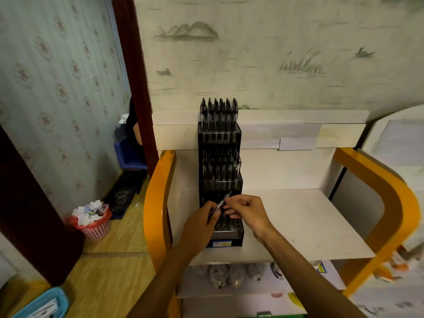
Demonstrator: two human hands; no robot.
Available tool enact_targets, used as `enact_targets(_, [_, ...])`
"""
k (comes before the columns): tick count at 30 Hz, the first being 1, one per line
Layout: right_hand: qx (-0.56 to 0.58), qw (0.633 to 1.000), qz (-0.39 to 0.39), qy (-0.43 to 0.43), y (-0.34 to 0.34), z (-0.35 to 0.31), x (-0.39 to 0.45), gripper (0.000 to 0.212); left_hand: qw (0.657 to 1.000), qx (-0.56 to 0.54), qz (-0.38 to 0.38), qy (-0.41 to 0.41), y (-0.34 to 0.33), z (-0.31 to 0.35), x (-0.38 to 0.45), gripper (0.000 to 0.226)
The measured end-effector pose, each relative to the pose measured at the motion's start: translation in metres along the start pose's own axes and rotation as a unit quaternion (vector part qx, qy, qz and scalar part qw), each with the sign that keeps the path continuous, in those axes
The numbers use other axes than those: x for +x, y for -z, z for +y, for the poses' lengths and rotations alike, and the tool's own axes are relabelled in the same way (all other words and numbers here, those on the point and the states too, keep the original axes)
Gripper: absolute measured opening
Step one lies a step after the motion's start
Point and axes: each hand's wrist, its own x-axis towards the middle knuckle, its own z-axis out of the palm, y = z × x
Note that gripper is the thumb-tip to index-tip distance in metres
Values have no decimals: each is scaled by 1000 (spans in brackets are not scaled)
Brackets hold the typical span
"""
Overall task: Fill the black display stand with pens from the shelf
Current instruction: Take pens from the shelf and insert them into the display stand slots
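Both hands meet over the lowest tier of the black display stand (219, 180) on the white shelf (298, 221). Left hand (202, 223) fingers pinch a dark pen (220, 202), tilted; right hand (246, 211) fingers pinch its upper end. Upper tiers hold pens.

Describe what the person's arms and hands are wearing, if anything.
Nothing shows on either arm: both forearms are bare as far as the picture's lower edge, with no sleeve or cuff in view. The left hand and the right hand are bare too, with no gloves. I see no watch, bracelet or ring, though the far sides of the wrists are hidden.
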Motion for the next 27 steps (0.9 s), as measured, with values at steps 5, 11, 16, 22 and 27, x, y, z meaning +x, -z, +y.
enact_targets(5, [45,999,3,-2,2,0,0,18,999,51,-5,-7,0,6,1,12])
enact_targets(11, [56,998,17,13,5,-3,4,14,989,145,18,-22,6,19,2,20])
enact_targets(16, [-169,975,102,101,23,-1,14,16,982,181,37,-33,24,20,5,27])
enact_targets(22, [-380,904,115,157,34,9,20,20,974,221,47,-27,37,17,5,32])
enact_targets(27, [-422,885,104,168,31,15,24,23,976,211,35,-29,45,19,7,33])
